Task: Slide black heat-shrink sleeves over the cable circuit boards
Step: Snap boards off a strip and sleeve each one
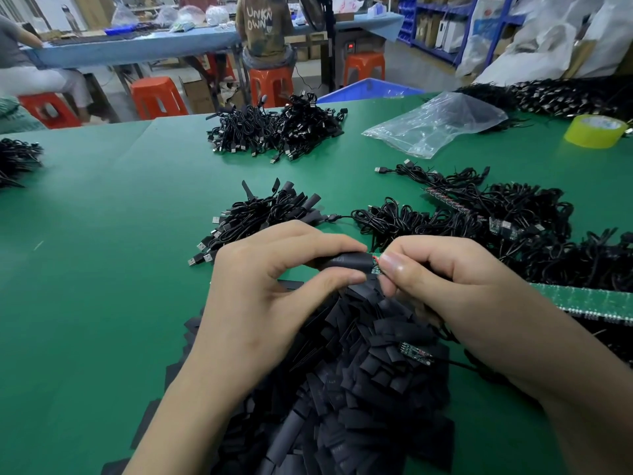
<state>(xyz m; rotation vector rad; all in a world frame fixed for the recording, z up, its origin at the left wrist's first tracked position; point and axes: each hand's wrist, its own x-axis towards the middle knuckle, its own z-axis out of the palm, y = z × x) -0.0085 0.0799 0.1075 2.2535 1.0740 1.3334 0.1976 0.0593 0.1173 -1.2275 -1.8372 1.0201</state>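
Black heat-shrink sleeve [344, 261] is pinched in the fingers of the left hand [270, 289], a green circuit board [375, 269] gripped by the right hand [455, 282], above the sleeve pile [342, 389] at the near edge of the worktop [102, 234].

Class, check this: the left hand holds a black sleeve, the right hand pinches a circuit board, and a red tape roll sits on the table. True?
Wrong colour: the head view shows the tape roll is yellow, not red. The rest stands.
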